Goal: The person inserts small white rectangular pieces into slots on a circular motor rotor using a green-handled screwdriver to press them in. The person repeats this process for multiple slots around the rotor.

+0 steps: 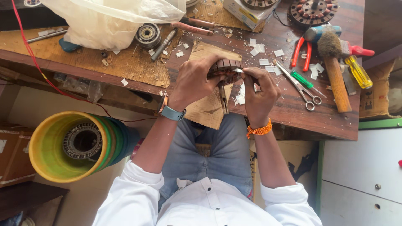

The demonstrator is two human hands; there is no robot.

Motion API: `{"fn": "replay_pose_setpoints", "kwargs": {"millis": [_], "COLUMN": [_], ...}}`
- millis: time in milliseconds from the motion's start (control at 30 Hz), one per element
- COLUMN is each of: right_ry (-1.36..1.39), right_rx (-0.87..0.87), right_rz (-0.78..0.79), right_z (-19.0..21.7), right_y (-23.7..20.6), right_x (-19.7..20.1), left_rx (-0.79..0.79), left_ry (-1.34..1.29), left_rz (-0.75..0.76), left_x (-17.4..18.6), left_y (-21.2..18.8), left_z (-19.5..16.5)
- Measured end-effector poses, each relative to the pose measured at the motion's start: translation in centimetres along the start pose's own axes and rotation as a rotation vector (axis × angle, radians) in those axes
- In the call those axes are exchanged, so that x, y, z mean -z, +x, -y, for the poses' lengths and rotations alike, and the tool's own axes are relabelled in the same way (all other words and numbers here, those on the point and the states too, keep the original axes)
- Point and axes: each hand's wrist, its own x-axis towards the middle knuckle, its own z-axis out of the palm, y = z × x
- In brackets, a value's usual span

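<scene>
1. a slotted stator core [225,67] is held over the bench [293,109] edge, gripped in the curled left hand [193,81].
2. the right hand [258,90] is pinched shut on a small white slip at the core's rim.
3. white slips [264,54] are scattered on the bench, so plenty looks left to be fitted.
4. how many slots are filled can't be told, the core is mostly hidden by fingers.

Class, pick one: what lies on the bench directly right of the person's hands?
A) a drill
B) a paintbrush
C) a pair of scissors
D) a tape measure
C: the scissors lie on the bench just right of the right hand, handles toward the near edge.
</scene>
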Motion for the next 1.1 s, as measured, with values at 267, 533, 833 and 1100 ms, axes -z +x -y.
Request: {"fn": "replay_pose_setpoints", "kwargs": {"millis": [267, 533, 833, 1100], "right_ry": [-0.142, -0.155, -0.194, -0.160], "right_rx": [0.252, 0.326, 0.094, 0.003], "right_rz": [0.100, 0.337, 0.366, 0.398], "right_z": [-0.9, 0.6, 3.7, 4.1], "right_y": [-0.1, 2.4, 2.7, 2.8], "right_x": [-1.1, 0.4, 0.4, 0.5], "left_rx": [0.031, 0.042, 0.092, 0.231], "left_ry": [-0.109, -0.172, -0.259, -0.555], "left_rz": [-0.001, -0.005, 0.001, 0.187], "left_x": [0.6, 0.4, -0.6, 2.3], "left_y": [-0.5, -0.2, -0.8, -1.0], "left_z": [0.1, 0.6, 0.8, 0.7]}}
